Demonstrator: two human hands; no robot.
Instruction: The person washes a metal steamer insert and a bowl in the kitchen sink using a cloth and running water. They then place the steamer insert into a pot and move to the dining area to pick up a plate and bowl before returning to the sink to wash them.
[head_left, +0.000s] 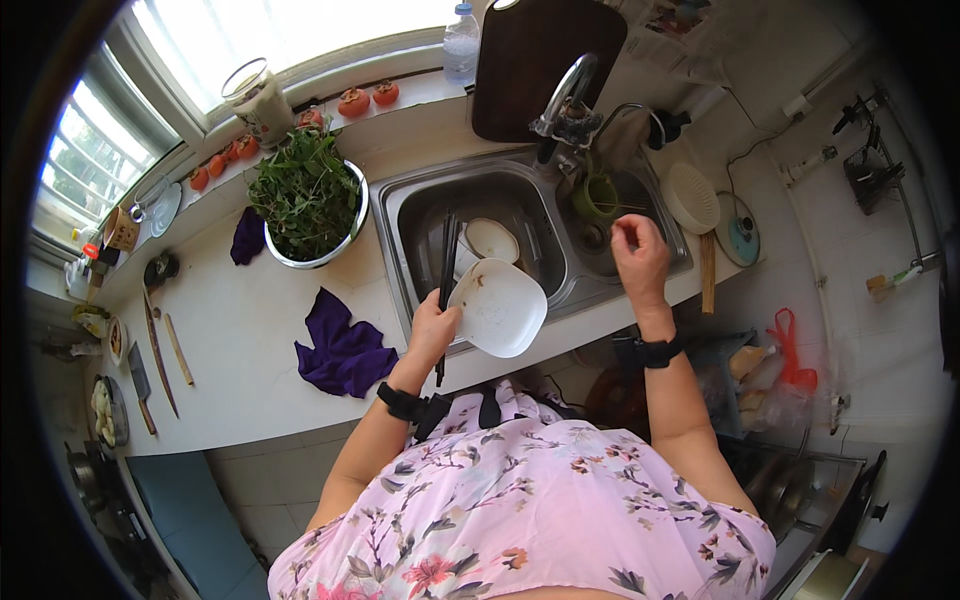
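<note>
My left hand (433, 330) grips dark chopsticks (448, 262) and the edge of a white square plate (504, 319) with brown food residue on it. The plate is tilted over the front edge of the steel double sink (555, 289). Behind it, a white bowl (491, 238) rests in the large left basin. My right hand (642, 255) is raised over the front of the small right basin, fingers curled with thumb and fingertips close together; whether something small is between them cannot be told. A green cup-shaped holder (597, 196) stands in that basin behind the hand, below the faucet (566, 97).
Left of the sink are a bowl of leafy greens (304, 210), a purple cloth (341, 349) and a cleaver (140, 382). A dark cutting board (544, 67) leans behind the sink. Right of it are a white strainer basket (690, 199) and a glass lid (739, 231). Persimmons (354, 102) line the sill.
</note>
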